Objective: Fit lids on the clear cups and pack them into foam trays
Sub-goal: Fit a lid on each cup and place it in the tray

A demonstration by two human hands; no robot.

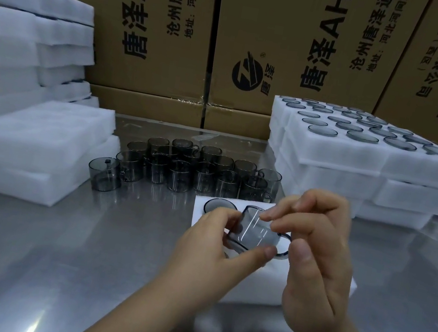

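Note:
Both my hands hold one clear grey cup (254,230) tilted on its side above a white foam tray (255,286) on the metal table. My left hand (213,243) grips the cup's left side with thumb and fingers. My right hand (319,253) pinches the cup's right end, where a round lid rim (283,249) shows. One capped cup (218,205) sits in the tray's far left pocket. Several open cups (199,172) stand in a cluster behind the tray.
Stacked foam trays filled with lidded cups (366,151) stand at the right. Empty foam trays (29,138) pile up at the left. Cardboard boxes (161,24) wall off the back. A lone cup (105,173) stands beside the left stack.

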